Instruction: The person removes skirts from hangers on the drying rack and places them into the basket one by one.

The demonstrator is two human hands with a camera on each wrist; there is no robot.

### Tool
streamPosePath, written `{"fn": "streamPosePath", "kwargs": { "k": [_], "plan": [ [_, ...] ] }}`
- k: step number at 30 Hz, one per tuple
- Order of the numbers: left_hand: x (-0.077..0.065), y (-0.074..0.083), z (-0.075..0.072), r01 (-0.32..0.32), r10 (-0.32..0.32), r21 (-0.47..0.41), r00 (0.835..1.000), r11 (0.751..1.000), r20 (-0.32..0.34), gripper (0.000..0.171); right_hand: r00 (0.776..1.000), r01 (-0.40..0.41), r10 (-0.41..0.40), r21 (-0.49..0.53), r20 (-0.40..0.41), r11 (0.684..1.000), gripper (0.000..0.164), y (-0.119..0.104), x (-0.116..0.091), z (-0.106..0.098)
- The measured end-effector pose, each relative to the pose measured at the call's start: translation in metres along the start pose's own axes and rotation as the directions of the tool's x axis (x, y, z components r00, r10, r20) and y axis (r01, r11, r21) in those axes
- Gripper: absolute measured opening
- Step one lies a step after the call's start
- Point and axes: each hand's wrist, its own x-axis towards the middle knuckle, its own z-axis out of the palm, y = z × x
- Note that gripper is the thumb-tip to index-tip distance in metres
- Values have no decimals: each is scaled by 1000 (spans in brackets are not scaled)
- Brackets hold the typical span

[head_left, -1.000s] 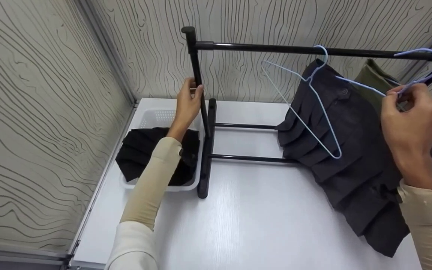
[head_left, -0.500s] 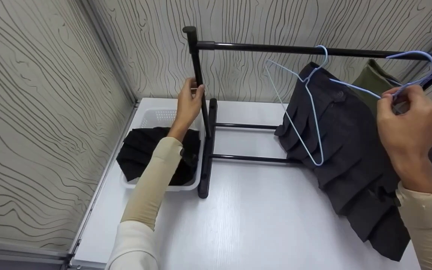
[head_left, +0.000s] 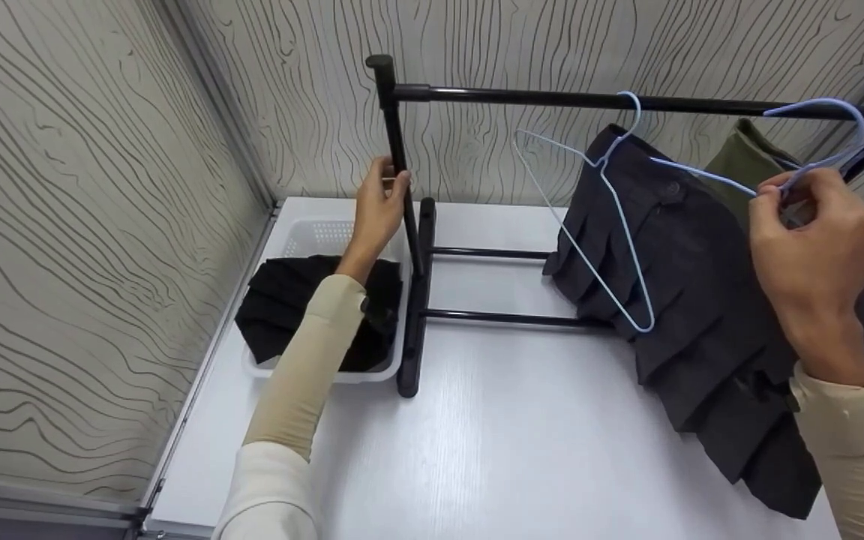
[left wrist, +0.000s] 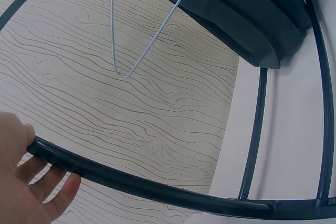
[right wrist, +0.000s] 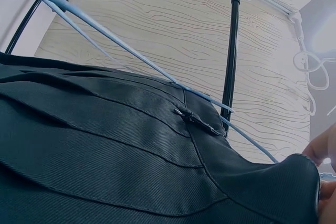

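Note:
My left hand [head_left: 381, 202] grips the upright post [head_left: 394, 142] of a black clothes rack, with the fingers curled round it in the left wrist view. At the right, my right hand [head_left: 822, 255] pinches a blue wire hanger [head_left: 706, 176] just below its hook. The hook overlaps the rack's top rail [head_left: 522, 96] in the head view. A dark pleated skirt [head_left: 702, 322] with a buttoned tab hangs from this hanger, slanting down toward the front. In the right wrist view the skirt [right wrist: 121, 140] fills the lower part, and my fingertips show at its edge.
A bare light-blue hanger [head_left: 612, 195] hangs on the rail in front of the skirt. Behind, an olive garment [head_left: 751, 154] hangs near the rack's right end. A white basket [head_left: 319, 229] with black pleated cloth [head_left: 278, 300] stands left of the rack on the white table [head_left: 477, 450].
My right hand has shifted slightly left with the hanger and skirt. The bare hanger has swung and its hook has slid a little left. My left hand stays on the post.

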Motion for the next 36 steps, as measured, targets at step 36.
{"fn": "streamPosePath", "kwargs": {
  "k": [36],
  "plan": [
    [-1, 4, -1, 13, -13, -19, 1000, 1000, -4, 26, 986, 162, -153, 196, -62, 967, 18, -20, -2, 9]
  ]
}}
